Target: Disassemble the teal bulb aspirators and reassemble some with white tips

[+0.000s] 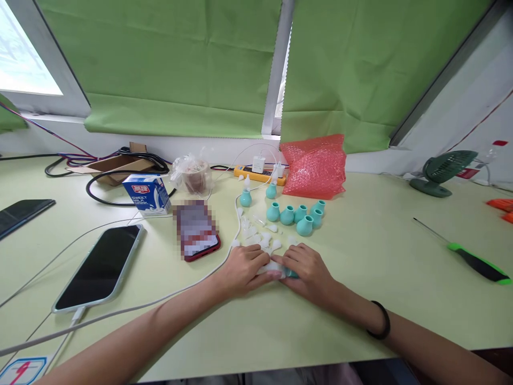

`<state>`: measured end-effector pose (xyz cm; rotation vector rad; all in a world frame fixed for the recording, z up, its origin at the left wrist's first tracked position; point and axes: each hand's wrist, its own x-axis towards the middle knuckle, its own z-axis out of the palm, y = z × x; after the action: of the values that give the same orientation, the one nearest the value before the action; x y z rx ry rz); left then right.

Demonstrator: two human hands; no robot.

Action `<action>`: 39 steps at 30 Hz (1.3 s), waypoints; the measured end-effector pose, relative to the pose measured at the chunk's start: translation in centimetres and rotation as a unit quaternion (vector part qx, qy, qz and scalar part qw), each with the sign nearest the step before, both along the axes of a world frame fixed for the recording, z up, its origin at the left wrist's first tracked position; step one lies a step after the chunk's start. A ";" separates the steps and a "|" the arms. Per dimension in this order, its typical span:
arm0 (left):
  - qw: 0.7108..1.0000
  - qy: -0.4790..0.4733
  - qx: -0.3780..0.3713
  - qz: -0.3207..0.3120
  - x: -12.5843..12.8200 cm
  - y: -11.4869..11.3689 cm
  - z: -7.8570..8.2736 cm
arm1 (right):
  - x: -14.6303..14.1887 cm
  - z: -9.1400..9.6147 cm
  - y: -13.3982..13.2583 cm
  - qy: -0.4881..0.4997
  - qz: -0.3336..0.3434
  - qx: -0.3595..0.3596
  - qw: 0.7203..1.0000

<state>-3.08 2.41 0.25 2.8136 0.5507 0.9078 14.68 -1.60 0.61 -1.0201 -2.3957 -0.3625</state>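
My left hand (244, 267) and my right hand (306, 270) meet low on the pale green table (360, 299), fingers curled together. Between them they pinch a clear white tip (272, 267) and a teal rubber bulb (292, 274), mostly hidden by the fingers. Just beyond the hands lies a scatter of several clear white tips (256, 232). Farther back stand several teal bulbs (298, 216) in a loose cluster, and two bulbs with tips fitted (246, 195) stand upright.
A phone on a cable (100, 267) lies left, a red-cased phone (196, 230) beside a milk carton (147, 193). Red bubble wrap (316, 166), a yellow power strip (256, 174), a green fan (444, 171) and a green-handled screwdriver (473, 262) lie around.
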 end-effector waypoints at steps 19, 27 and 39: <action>0.971 -0.093 -0.074 0.207 0.3 1.3 -0.2 | -0.6 0.9 -0.9 0.052 0.068 -0.135 0.987; 0.986 -0.131 -0.016 0.105 0.1 0.5 -0.1 | -0.8 0.2 -0.8 0.156 -0.015 -0.228 0.961; 0.981 -0.070 0.145 0.105 0.6 -0.2 -0.1 | -0.3 0.0 -0.1 0.248 -0.061 -0.121 0.959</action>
<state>-2.52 2.19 0.16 2.9506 0.7641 1.3129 14.35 -1.67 0.57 -1.2034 -1.9553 0.1421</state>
